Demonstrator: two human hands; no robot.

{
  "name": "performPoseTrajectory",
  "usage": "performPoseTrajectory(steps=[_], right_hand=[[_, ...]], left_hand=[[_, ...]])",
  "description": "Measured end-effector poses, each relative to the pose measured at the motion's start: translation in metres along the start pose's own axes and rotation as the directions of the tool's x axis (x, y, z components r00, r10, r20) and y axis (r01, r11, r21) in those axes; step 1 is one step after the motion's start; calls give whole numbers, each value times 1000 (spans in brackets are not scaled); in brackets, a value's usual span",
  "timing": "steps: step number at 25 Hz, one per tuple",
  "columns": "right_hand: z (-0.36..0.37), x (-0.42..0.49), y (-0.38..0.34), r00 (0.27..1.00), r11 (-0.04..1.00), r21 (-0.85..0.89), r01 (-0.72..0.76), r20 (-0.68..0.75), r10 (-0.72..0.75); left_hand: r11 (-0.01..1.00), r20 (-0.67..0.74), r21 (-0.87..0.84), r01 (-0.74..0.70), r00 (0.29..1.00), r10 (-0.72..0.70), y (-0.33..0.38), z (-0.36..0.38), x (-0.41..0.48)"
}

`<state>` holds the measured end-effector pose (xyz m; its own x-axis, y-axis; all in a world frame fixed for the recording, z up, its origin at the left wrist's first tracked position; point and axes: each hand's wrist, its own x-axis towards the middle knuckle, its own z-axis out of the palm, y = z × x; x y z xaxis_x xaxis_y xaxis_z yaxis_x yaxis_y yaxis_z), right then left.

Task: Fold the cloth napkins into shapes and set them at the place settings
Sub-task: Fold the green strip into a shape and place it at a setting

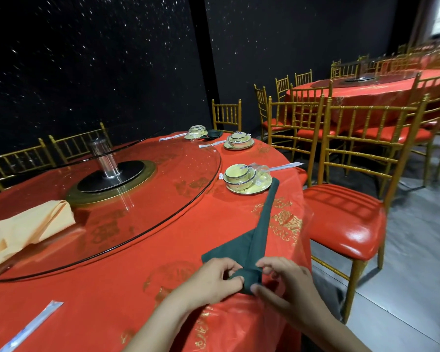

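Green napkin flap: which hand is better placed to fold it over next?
The left hand, probably: the flat flap of the green napkin lies just beyond its fingers; the right hand pinches the opposite side.

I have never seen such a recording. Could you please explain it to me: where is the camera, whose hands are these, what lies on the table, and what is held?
There is no machine here. A person wears one camera on the head, so this single picture looks forward and down at that person's own hands. The left hand and the right hand both pinch the rolled near end of a dark green napkin. Its long tail lies across the red tablecloth and reaches toward a wrapped bowl-and-plate set. A glass turntable fills the middle of the table, and a folded peach napkin lies on it. A narrow wrapper, probably chopsticks, lies nearer the person, on the left.
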<state>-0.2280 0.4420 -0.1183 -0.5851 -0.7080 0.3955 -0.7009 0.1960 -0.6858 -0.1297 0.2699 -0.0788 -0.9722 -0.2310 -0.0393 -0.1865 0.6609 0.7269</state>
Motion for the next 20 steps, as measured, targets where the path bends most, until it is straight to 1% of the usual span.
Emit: performPoseTrajectory(steps=[2, 3, 6, 8, 10, 11, 14, 16, 18, 20], right_hand=[[2, -3, 2, 998, 998, -63, 25, 51, -21], [1, -1, 1, 998, 998, -57, 0, 58, 3], [0, 13, 8, 998, 997, 53, -60, -9, 61], [2, 21, 11, 996, 996, 58, -69, -45, 72], [1, 28, 13, 994, 994, 51, -99, -45, 101], [0, 28, 13, 993, 993, 48, -110, -44, 112], [-7, 25, 15, 997, 997, -1, -71, -14, 71], [-9, 23, 15, 1000, 999, -48, -15, 24, 17], [-11, 26, 18, 999, 999, -36, -38, 27, 39], [-15, 29, 20, 995, 996, 9, -86, 51, 85]], left_hand=[[999, 16, 5, 43, 999, -43, 1, -1, 9], [999, 2, 17, 41, 999, -41, 0, -1, 12], [996, -128, 78, -30, 991, 40, -5, -1, 13], [988, -115, 132, -74, 989, 90, -5, 0, 10], [964, -81, 247, -93, 990, 116, -6, 3, 11], [964, -84, 248, -95, 989, 120, -7, 4, 13], [996, -49, 68, -59, 997, 62, -4, 1, 23], [999, -4, 24, -43, 999, 43, 2, -4, 31], [999, 33, 28, -18, 999, 17, 10, -9, 38], [998, 93, -53, 35, 995, -30, 16, -11, 41]])
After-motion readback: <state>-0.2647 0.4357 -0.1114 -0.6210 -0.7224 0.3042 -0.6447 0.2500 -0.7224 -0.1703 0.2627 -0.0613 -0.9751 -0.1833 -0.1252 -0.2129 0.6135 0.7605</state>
